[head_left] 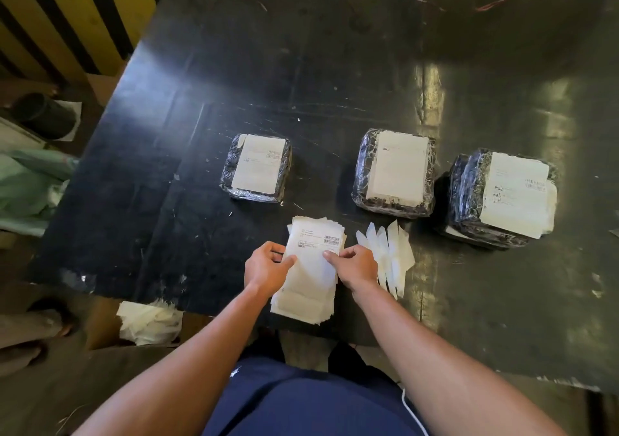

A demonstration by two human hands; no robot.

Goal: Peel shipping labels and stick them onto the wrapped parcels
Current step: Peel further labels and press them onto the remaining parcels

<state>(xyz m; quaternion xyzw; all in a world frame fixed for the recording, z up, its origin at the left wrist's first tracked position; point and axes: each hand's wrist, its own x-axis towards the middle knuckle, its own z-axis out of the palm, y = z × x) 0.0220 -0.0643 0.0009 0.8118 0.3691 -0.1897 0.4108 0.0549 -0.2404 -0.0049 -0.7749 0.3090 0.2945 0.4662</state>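
Here the stack of shipping labels (310, 268) lies at the desk's (201, 100) near edge, barcode visible, print too small to read. Both hands pinch the top sheet, left hand (264, 266) and right hand (356, 265). Three wrapped parcels (256, 167) (395, 174) (502, 198) beyond each carry one label.

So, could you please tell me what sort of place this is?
Probably a warehouse packing station: three wrapped parcels already labelled on a scuffed black table, a stack of shipping labels under both hands, and yellow-black hazard striping behind.

Black desk (201, 107), three wrapped parcels (256, 168) each bearing a label, left hand (266, 266) and right hand (355, 264) pinching the top label of a label stack (310, 268), peeled backing strips (390, 254) beside it
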